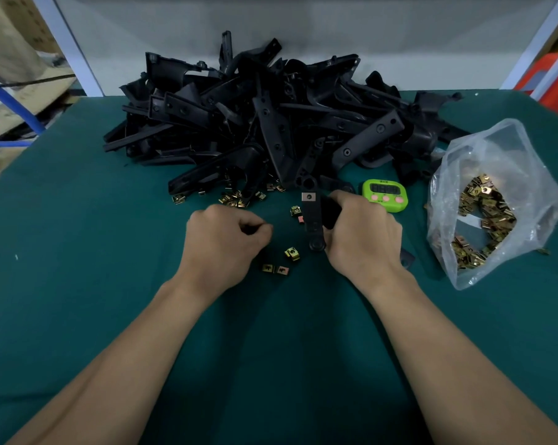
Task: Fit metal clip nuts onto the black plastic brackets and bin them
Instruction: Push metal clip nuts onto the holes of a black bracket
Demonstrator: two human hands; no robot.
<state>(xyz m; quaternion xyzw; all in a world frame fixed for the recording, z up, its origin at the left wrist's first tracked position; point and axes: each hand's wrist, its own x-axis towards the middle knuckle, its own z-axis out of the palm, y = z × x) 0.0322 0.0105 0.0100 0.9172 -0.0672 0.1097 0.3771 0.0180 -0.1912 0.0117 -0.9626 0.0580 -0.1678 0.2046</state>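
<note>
Two hands sit low over the green table mat [78, 220]. Furthest left, the left hand [226, 239] is curled, thumb against forefinger. Whether a nut is pinched in that dark gap cannot be told. Just right of its knuckles, and a little nearer the person, lie three loose clip nuts [292, 253], apart from the fingers. A fourth lies farther off beside the bracket.

Next to the right comes the held bracket [312, 220]. Its long axis runs straight away from the person, rounded end nearest, and the far end already wears a silvery metal clip [308, 196]. The right hand [362, 234] wraps it from its right side, fingers closed round the strip.

The bracket's free flank therefore faces the left hand, with the nuts between the two. The left hand is nearer them, so it is probably the one to bring the next nut across.

Beyond the right hand sit a green timer [385, 194] and, furthest right, a clear bag [502, 149] of more nuts. No bin shows.
</note>
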